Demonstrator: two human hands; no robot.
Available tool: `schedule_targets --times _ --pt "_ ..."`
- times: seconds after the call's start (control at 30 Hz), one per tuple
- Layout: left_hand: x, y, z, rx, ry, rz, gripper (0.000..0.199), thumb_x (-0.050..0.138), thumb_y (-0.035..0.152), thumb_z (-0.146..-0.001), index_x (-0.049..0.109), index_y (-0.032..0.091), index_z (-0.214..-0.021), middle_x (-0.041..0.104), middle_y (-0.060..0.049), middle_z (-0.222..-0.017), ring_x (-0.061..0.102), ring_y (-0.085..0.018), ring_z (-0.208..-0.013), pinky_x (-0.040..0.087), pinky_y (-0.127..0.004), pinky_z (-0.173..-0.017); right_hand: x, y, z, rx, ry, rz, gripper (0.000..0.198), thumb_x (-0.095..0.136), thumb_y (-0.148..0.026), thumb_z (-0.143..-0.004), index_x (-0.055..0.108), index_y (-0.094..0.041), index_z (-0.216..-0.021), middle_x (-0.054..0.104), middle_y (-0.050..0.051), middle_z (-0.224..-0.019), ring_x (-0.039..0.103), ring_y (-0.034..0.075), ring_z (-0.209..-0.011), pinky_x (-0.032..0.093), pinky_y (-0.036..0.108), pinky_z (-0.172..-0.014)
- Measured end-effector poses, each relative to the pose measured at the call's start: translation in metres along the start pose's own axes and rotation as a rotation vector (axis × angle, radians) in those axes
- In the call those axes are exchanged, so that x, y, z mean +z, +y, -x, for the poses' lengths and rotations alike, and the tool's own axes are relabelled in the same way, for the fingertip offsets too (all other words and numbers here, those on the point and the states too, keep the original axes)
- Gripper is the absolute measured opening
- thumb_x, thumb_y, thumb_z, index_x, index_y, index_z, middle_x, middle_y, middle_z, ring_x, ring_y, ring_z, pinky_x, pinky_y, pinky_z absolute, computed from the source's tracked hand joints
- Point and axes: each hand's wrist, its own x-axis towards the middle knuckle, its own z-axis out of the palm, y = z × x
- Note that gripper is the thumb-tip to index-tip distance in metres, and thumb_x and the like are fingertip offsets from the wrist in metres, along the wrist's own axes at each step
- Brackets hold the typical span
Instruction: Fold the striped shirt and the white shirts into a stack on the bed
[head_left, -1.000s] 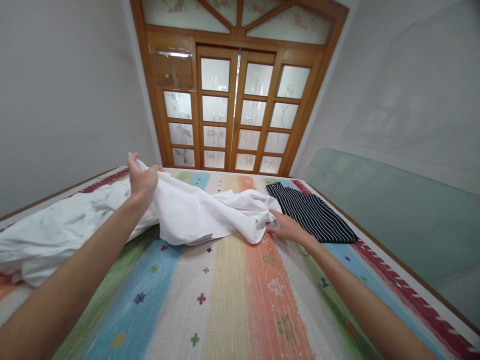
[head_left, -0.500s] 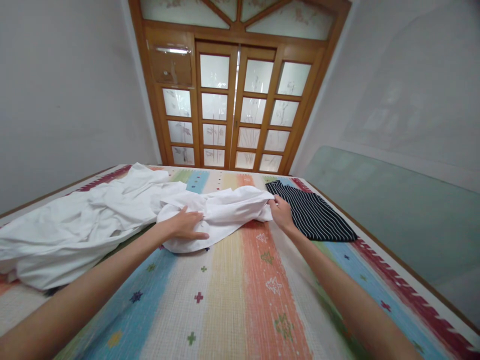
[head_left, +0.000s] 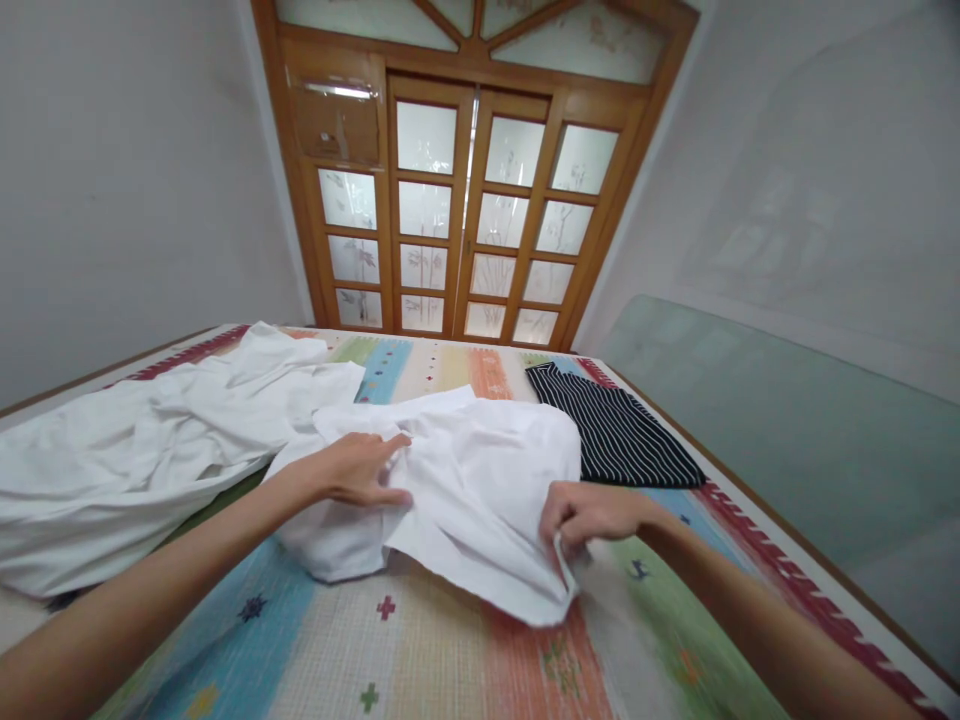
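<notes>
A white garment lies partly spread in the middle of the bed, creased, with its near edge slanting down to the right. On its left part rests my left hand, thumb and forefinger apart; the other fingers are mostly out of sight. My right hand is closed round the garment's right edge, pulling up a small fold of cloth beneath the fingers. Left of it, a crumpled heap of white cloth lies close by. Black cloth with white stripes lies folded flat beyond my right hand.
A striped, patterned cover in several colours lies over the bed. A pale green panel runs along the right side. Wooden doors with glass panes stand at the far end, between grey walls.
My right hand has drawn the garment's right edge toward me, and the cloth now lies wider. My left hand has stayed near the same place on it.
</notes>
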Motion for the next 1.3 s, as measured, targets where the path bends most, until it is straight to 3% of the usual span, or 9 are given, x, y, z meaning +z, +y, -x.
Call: schedule_targets --times 0.13,0.3,0.43,0.53,0.63,0.8,0.9,1.07,1.3 --pt "-0.010 0.001 -0.015 -0.003 0.200 -0.022 0.052 0.037 0.058 -0.091 0.068 0.017 -0.082 0.068 -0.011 -0.079 0.065 -0.027 -0.079 0.047 -0.037 -0.074 0.026 -0.003 -0.020 0.034 -0.277 0.090 0.032 0.067 -0.045 -0.076 0.069 -0.016 -0.061 0.060 -0.004 -0.053 0.051 0.008 -0.048 0.036 0.017 -0.048" --pt "-0.002 -0.032 -0.055 -0.187 0.431 -0.085 0.033 0.043 0.032 -0.090 0.067 0.014 -0.103 0.068 -0.016 -0.109 0.061 -0.029 -0.106 0.046 -0.040 -0.093 -0.002 0.006 -0.051 -0.127 0.175 0.086 0.036 0.060 -0.049 -0.086 0.074 -0.016 -0.083 0.070 0.001 -0.071 0.063 0.012 -0.061 0.047 0.021 -0.058" --pt "0.007 -0.068 -0.083 -0.327 0.085 0.055 0.061 0.060 0.034 -0.079 0.050 0.011 -0.134 0.058 -0.016 -0.136 0.054 -0.028 -0.125 0.041 -0.035 -0.104 -0.053 0.032 -0.097 -0.131 0.712 0.330 0.017 0.063 -0.032 -0.085 0.073 -0.018 -0.090 0.073 0.007 -0.097 0.066 0.021 -0.095 0.050 0.032 -0.084" --pt "0.013 -0.079 -0.092 -0.284 -0.145 0.197 0.089 0.074 0.041 -0.064 0.043 0.012 -0.141 0.057 -0.015 -0.139 0.053 -0.028 -0.127 0.039 -0.030 -0.105 -0.083 0.054 -0.134 -0.022 0.868 0.457 0.023 0.067 -0.017 -0.080 0.070 -0.017 -0.102 0.068 0.012 -0.118 0.060 0.025 -0.115 0.043 0.038 -0.100" --pt "0.017 -0.076 -0.096 -0.283 -0.158 0.261 0.095 0.077 0.046 -0.058 0.043 0.015 -0.141 0.061 -0.014 -0.134 0.058 -0.028 -0.120 0.043 -0.030 -0.099 -0.100 0.072 -0.164 0.078 0.884 0.462 0.028 0.062 -0.020 -0.086 0.067 -0.017 -0.113 0.065 0.013 -0.124 0.059 0.024 -0.116 0.041 0.039 -0.102" --pt "0.020 -0.072 -0.103 -0.328 -0.066 0.315 0.053 0.048 0.052 -0.085 0.063 0.015 -0.120 0.070 -0.013 -0.118 0.066 -0.024 -0.105 0.047 -0.030 -0.088 -0.110 0.083 -0.195 0.109 0.786 0.545 0.029 0.064 -0.019 -0.086 0.067 -0.019 -0.114 0.063 0.012 -0.125 0.056 0.024 -0.118 0.040 0.035 -0.100" --pt "0.021 -0.076 -0.106 -0.333 -0.072 0.218 0.039 0.058 0.039 -0.078 0.071 0.016 -0.107 0.073 -0.012 -0.106 0.067 -0.026 -0.099 0.048 -0.031 -0.085 -0.112 0.084 -0.204 0.138 0.748 0.650 0.028 0.067 -0.015 -0.082 0.068 -0.020 -0.110 0.063 0.011 -0.118 0.057 0.023 -0.113 0.041 0.031 -0.094" --pt "0.020 -0.081 -0.102 -0.279 -0.139 0.119 0.027 0.070 0.032 -0.065 0.074 0.018 -0.088 0.074 -0.011 -0.097 0.068 -0.028 -0.094 0.049 -0.032 -0.081 -0.110 0.085 -0.203 0.156 0.730 0.730 0.012 0.062 -0.017 -0.085 0.068 -0.017 -0.096 0.065 0.011 -0.103 0.058 0.021 -0.100 0.041 0.027 -0.082" --pt "0.010 -0.082 -0.087 -0.326 -0.149 -0.061 0.035 0.067 0.022 -0.066 0.072 0.017 -0.100 0.071 -0.018 -0.110 0.066 -0.033 -0.103 0.050 -0.039 -0.085 -0.125 0.074 -0.174 -0.019 0.706 0.757 0.007 0.061 -0.011 -0.071 0.058 -0.017 -0.067 0.062 0.004 -0.076 0.053 0.015 -0.074 0.036 0.023 -0.066"
